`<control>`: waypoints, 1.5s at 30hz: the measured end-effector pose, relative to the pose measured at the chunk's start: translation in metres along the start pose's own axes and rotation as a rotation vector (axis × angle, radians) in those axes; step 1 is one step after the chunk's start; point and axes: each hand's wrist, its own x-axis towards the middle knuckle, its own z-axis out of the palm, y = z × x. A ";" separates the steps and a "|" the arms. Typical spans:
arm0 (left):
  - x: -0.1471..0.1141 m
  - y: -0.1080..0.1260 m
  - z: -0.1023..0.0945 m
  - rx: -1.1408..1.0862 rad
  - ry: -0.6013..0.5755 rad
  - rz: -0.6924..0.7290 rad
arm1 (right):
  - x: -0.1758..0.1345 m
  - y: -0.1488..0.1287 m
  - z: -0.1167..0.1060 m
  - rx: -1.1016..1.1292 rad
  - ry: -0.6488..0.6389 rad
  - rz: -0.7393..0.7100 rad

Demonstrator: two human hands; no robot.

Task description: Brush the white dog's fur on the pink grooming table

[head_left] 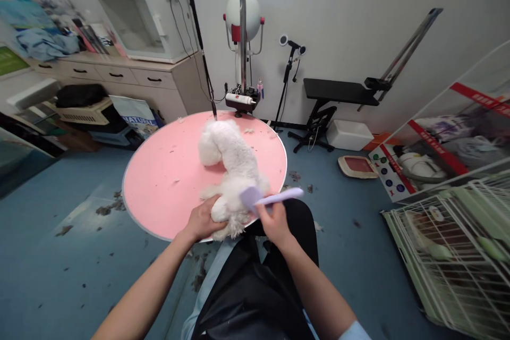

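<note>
A fluffy white dog (pixel 240 158) is on a round pink grooming table (pixel 159 167), its head toward the far side and its rear toward me. My left hand (pixel 204 219) is closed around fur at its rear, seemingly a hind leg; the fingertips are partly hidden in the coat. In my right hand (pixel 274 223) is a lilac slicker brush (pixel 282 196), gripped by the handle. The brush head overlaps the dog's hindquarters; whether the pins touch the coat, I cannot tell.
A metal grooming arm (pixel 242 21) with a black leash (pixel 201 45) rises behind the table. Hair clumps (pixel 109 206) litter the blue floor. A wire cage (pixel 446 255) stands at right, a black stand table (pixel 338 91) by the wall, and a drawer cabinet (pixel 139 77) at left.
</note>
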 end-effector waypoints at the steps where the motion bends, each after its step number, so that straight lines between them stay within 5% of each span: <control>1: 0.000 -0.001 0.000 0.004 0.000 0.003 | -0.001 0.000 0.002 0.027 -0.092 0.038; 3: -0.001 -0.002 0.003 0.013 0.002 0.010 | -0.002 0.000 0.005 0.031 -0.100 0.099; 6: -0.005 -0.004 0.013 0.029 0.033 0.021 | -0.003 -0.001 0.010 0.088 0.155 0.127; 10: -0.012 -0.001 0.027 0.020 0.068 0.000 | 0.001 -0.003 0.010 0.193 -0.085 0.176; 14: -0.014 0.006 0.028 0.027 0.037 -0.036 | 0.005 -0.003 0.001 0.145 0.284 0.123; 18: -0.014 0.009 0.026 0.051 0.030 -0.026 | 0.001 -0.001 0.000 0.146 -0.114 0.115; 19: -0.014 0.010 0.027 0.056 0.035 -0.034 | 0.000 -0.001 0.001 0.115 -0.122 0.137; 22: -0.017 0.013 0.028 0.060 0.046 -0.048 | -0.001 0.000 0.001 0.061 0.200 0.134; 23: -0.018 0.015 0.029 0.062 0.049 -0.048 | -0.001 -0.001 0.001 0.074 0.197 0.107; 27: -0.022 0.023 0.032 0.078 0.072 -0.079 | -0.002 -0.002 0.004 0.130 -0.152 0.126; 31: -0.024 0.028 0.033 0.092 0.068 -0.095 | -0.002 -0.005 0.002 0.091 0.217 0.135; 35: -0.023 0.030 0.031 0.089 0.045 -0.085 | -0.004 -0.009 -0.004 0.060 -0.126 0.043; 36: -0.023 0.031 0.031 0.088 0.042 -0.096 | -0.003 -0.008 -0.005 0.029 -0.096 0.062; 39: -0.022 0.033 0.029 0.085 0.022 -0.138 | 0.001 -0.002 -0.010 0.002 0.269 0.101; 40: -0.022 0.034 0.027 0.079 0.006 -0.144 | 0.001 0.001 -0.010 0.026 0.274 0.083; 43: -0.020 0.035 0.020 0.051 -0.049 -0.159 | -0.004 0.007 -0.006 0.116 -0.050 0.078; 45: -0.018 0.036 0.015 0.022 -0.080 -0.163 | -0.009 0.009 -0.002 0.115 -0.037 0.152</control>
